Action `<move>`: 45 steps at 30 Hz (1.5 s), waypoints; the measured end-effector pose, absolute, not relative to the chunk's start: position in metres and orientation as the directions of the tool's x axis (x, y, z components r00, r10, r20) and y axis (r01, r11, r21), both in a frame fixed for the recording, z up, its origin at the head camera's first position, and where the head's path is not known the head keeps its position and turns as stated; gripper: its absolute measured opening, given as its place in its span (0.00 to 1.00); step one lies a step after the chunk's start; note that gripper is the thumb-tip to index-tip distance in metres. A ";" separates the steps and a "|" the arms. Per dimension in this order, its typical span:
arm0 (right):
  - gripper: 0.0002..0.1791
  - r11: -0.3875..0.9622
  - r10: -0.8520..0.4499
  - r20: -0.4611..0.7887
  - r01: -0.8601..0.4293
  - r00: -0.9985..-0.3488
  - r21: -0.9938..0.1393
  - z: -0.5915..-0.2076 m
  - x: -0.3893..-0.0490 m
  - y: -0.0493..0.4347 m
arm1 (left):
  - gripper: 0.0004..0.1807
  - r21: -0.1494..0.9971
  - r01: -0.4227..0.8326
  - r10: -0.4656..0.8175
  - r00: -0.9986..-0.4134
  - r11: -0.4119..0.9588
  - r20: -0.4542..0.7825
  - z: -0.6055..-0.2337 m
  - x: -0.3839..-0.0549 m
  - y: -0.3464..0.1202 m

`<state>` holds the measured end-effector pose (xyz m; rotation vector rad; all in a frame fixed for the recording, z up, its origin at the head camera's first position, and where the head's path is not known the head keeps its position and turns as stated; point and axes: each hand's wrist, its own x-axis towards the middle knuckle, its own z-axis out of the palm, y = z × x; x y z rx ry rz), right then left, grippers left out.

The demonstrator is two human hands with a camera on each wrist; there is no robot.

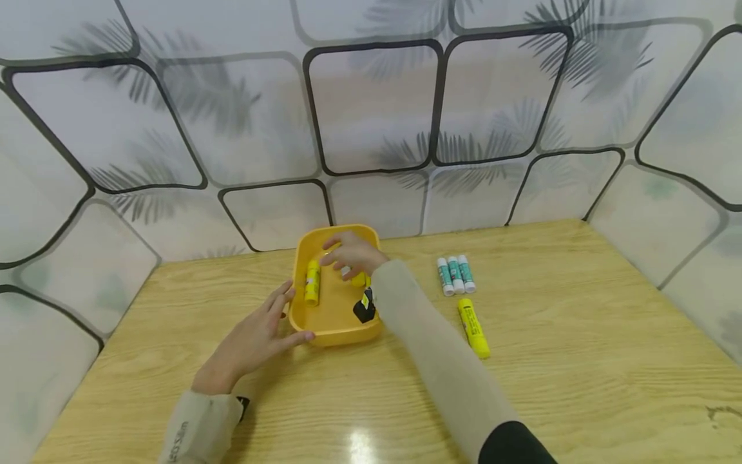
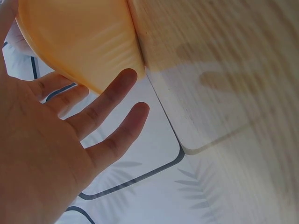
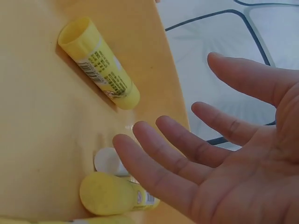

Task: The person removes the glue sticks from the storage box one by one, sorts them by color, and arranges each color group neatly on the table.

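An orange-yellow plastic tray (image 1: 339, 332) stands on the table. My left hand (image 1: 252, 341) rests at its near left corner, fingers spread along the outer wall (image 2: 98, 42) and thumb by the front edge. Over the tray's far part hovers my right hand (image 1: 355, 252), its fingers loosely extended and holding nothing. Inside, a yellow glue stick (image 1: 312, 283) lies along the left wall. Beneath the right hand are another yellow glue stick (image 3: 110, 193) and a white-capped stick (image 3: 108, 161), both partly hidden. A third yellow stick (image 3: 103, 220) is cut off by the view's bottom edge.
Right of the tray, three small white-and-teal glue sticks (image 1: 456, 275) lie side by side. Nearer me is a large yellow glue stick (image 1: 473, 328). A small black item (image 1: 364, 309) shows by the right sleeve. Patterned cloth (image 1: 371, 109) borders the wooden table (image 1: 580, 322).
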<state>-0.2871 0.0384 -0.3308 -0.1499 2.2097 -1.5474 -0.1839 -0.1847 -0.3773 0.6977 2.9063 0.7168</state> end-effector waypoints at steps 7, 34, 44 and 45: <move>0.28 0.425 -0.329 -0.313 0.156 -0.891 -0.892 -0.338 -0.288 0.032 | 0.52 0.466 0.411 0.445 -0.895 0.784 0.040 -0.377 -0.184 -0.184; 0.39 0.312 -0.330 -0.405 0.307 -0.852 -0.899 -0.353 -0.294 0.011 | 0.52 0.446 0.419 0.444 -0.894 0.791 0.051 -0.376 -0.184 -0.185; 0.42 0.292 -0.385 -0.419 0.322 -0.822 -0.900 -0.354 -0.295 0.010 | 0.53 0.440 0.421 0.446 -0.894 0.793 0.051 -0.376 -0.184 -0.184; 0.42 0.294 -0.399 -0.416 0.316 -0.817 -0.902 -0.354 -0.296 0.009 | 0.53 0.439 0.423 0.447 -0.893 0.793 0.053 -0.376 -0.185 -0.184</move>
